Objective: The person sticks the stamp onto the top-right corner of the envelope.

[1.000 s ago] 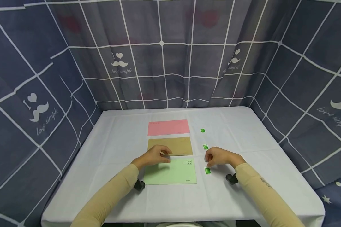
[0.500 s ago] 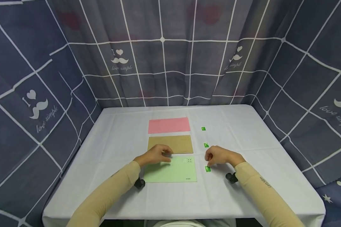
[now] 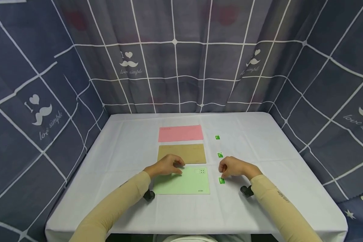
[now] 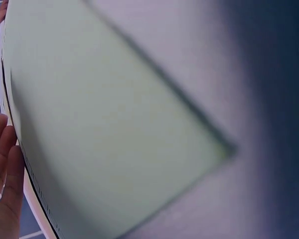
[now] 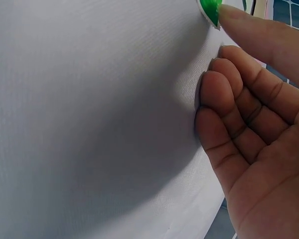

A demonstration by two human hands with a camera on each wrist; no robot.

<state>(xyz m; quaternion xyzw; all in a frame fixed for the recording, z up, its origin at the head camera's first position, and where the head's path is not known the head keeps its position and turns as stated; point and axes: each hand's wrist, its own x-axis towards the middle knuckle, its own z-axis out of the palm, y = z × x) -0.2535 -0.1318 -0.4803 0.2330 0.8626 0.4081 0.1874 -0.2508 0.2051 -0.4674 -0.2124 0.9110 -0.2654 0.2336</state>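
A light green envelope [image 3: 184, 183], with a small printed box near its upper right corner, lies nearest me on the white-covered table. My left hand [image 3: 166, 165] rests over its upper left part, fingers loosely bent at the border with the brown envelope [image 3: 193, 153]. To the right, my right hand [image 3: 237, 167] touches down beside a green postage stamp [image 3: 222, 180] with a white edge. In the right wrist view the thumb [image 5: 259, 35] is right at this stamp's edge, while the other fingers rest loosely bent on the cloth.
A pink envelope [image 3: 180, 133] lies beyond the brown one. Two more green stamps, a middle stamp [image 3: 220, 155] and a far stamp [image 3: 217, 137], lie in a column to the right. Dark checked curtains [image 3: 187, 60] enclose the table's back and sides.
The head view has shifted slightly. Both hands, the envelopes and the stamps stay nearly where they were.
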